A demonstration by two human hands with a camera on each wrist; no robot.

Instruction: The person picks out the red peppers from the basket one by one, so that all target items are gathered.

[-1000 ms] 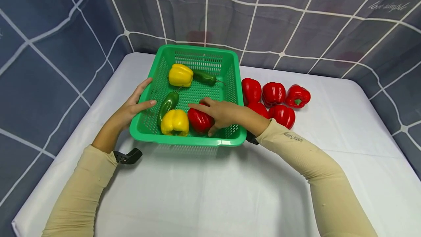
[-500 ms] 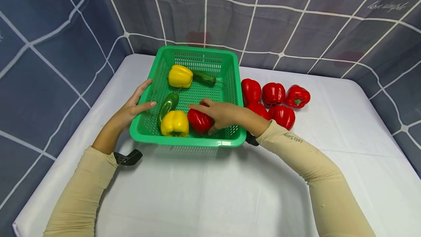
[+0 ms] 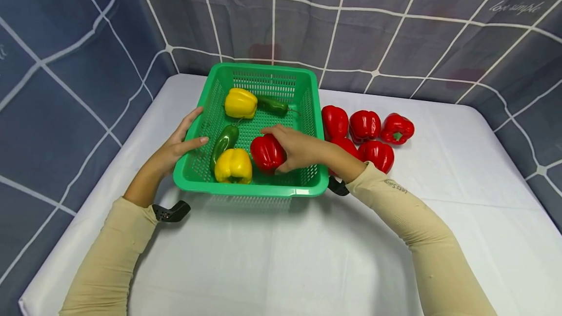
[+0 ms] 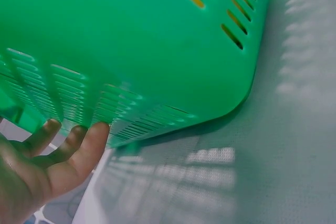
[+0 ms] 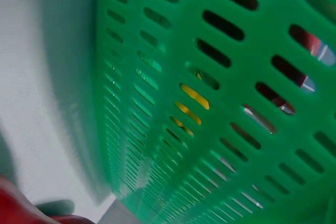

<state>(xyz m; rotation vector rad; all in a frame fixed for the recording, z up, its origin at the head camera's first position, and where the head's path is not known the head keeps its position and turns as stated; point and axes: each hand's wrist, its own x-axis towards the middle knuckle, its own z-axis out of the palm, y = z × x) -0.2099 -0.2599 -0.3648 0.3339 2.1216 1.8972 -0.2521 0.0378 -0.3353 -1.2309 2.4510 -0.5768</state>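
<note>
A green plastic basket (image 3: pixel 246 188) stands on the table with two yellow bell peppers (image 3: pixel 233 166) and two green chili peppers (image 3: pixel 225 141) inside. My left hand (image 3: pixel 173 148) holds its left rim, thumb over the edge. In the left wrist view, several fingers (image 4: pixel 86 153) press against the outer wall. Reaching over the right rim, my right hand (image 3: pixel 298 149) grips a red bell pepper (image 3: pixel 266 154) near the basket's front right. Its fingers lie behind the pepper and the thumb in front. Only basket slots (image 5: pixel 224 24) show in the right wrist view, hiding that hand.
Several red bell peppers (image 3: pixel 365 126) lie on the white-covered table (image 3: pixel 281 252), close against the basket's right side. A grey checked cloth (image 3: pixel 307 23) hangs behind and at both sides. Black wrist devices (image 3: pixel 172 211) show at both sleeves.
My right hand has shifted slightly right and back, and the red pepper in it has turned and moved back a little. The left hand stays on the rim.
</note>
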